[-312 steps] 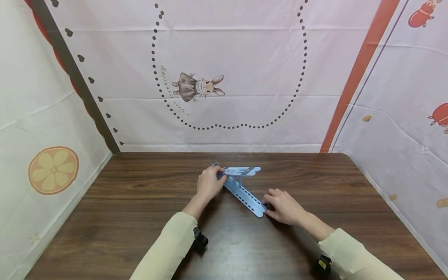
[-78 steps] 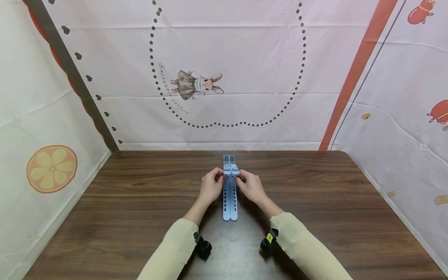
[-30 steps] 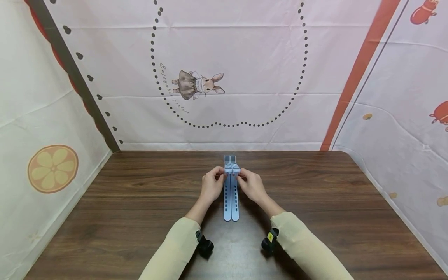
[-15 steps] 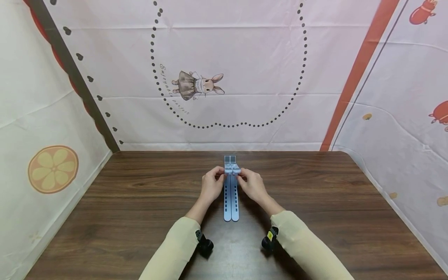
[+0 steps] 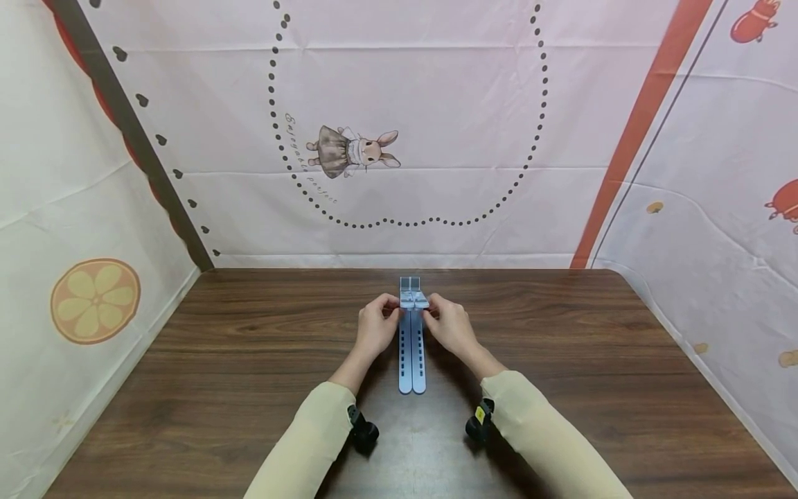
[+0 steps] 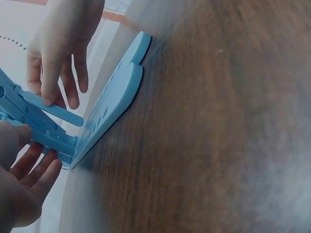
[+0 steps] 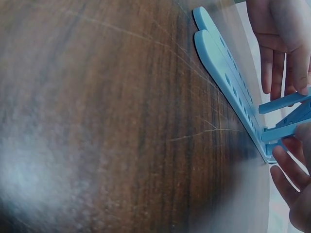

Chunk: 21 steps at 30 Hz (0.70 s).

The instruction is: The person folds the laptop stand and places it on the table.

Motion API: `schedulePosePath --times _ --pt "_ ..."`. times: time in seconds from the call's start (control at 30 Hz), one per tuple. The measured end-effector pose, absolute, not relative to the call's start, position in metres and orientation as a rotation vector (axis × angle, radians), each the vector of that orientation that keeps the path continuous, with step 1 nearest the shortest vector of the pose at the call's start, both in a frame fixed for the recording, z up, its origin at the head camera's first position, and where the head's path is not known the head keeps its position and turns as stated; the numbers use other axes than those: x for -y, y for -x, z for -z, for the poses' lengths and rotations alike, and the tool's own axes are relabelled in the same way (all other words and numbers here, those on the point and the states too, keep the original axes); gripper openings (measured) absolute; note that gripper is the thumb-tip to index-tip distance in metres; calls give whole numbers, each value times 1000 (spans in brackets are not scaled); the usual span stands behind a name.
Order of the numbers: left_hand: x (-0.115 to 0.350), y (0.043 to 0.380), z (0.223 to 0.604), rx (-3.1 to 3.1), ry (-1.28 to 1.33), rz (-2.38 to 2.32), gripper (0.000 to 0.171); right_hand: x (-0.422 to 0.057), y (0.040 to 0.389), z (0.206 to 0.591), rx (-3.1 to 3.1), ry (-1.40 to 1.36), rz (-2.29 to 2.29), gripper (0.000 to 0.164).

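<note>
A light-blue folding laptop stand (image 5: 412,353) stands on the table, its two slotted rails side by side and pointing toward me. Its upper arms are raised at the far end. My left hand (image 5: 377,326) pinches the raised part from the left, its fingers curled against a blue arm in the left wrist view. On the opposite side, my right hand (image 5: 451,327) pinches the raised part between thumb and fingers. In the left wrist view the raised arms (image 6: 36,119) tilt up from the rails (image 6: 114,92), a gap between them. Part of the hinge is hidden by the hands.
The brown wood-grain table (image 5: 249,388) reaches to a printed cloth (image 5: 411,104) hung behind it. Cloth also hangs on both sides. Black wrist cameras (image 5: 364,435) sit under the pale sleeves (image 5: 299,443).
Ten seconds ago the stand lay diagonally, with my right hand at its near end. Now it points straight toward me and both hands hold its raised part. The last second shows only slight hand shifts.
</note>
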<state>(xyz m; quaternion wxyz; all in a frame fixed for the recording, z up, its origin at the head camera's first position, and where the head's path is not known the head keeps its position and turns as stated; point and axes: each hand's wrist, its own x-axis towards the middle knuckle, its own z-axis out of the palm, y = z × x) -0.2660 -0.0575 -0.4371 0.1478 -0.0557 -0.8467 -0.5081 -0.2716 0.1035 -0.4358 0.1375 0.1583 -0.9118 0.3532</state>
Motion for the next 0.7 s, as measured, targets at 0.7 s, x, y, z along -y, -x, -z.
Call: schedulePosePath --times 0.7 --pt "60 271 434 2480 123 1461 12 -100 276 433 2605 -339 -1008 10"
